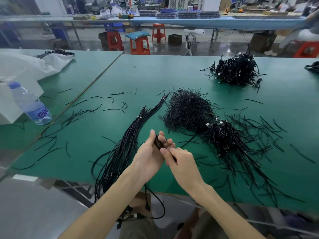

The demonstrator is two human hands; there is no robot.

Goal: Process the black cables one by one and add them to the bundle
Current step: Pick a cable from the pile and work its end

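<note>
Green counter (138,75) is being viewed from above. One black cable (158,143) is being pinched in the grips of the left hand (150,152) and right hand (181,163), just beside the tied bundle (138,121). Processing seems underway; laying it alongside the bundle is being called for next.

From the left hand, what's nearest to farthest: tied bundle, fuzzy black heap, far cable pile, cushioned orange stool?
1. tied bundle, just beside the left hand
2. fuzzy black heap, ahead right
3. far cable pile, back right
4. cushioned orange stool, beyond the table
</note>
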